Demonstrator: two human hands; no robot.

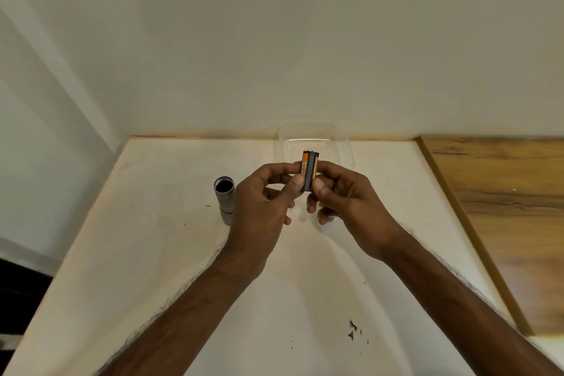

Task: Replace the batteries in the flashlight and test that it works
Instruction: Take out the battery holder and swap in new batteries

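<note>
A silver metal flashlight body [225, 198] stood open-ended on the white desk [152, 253], toward its far edge. Just right, the left hand [262, 201] and right hand [345, 198] together pinched a dark grey battery holder with orange batteries [309, 170] above the desk, before a clear plastic tray [341, 143].

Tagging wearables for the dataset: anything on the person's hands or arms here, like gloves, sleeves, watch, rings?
Nothing visible. The left hand and right hand are bare, with no gloves and no rings in view. Both forearms are bare to the frame edge: no sleeves, watch or bands.
</note>
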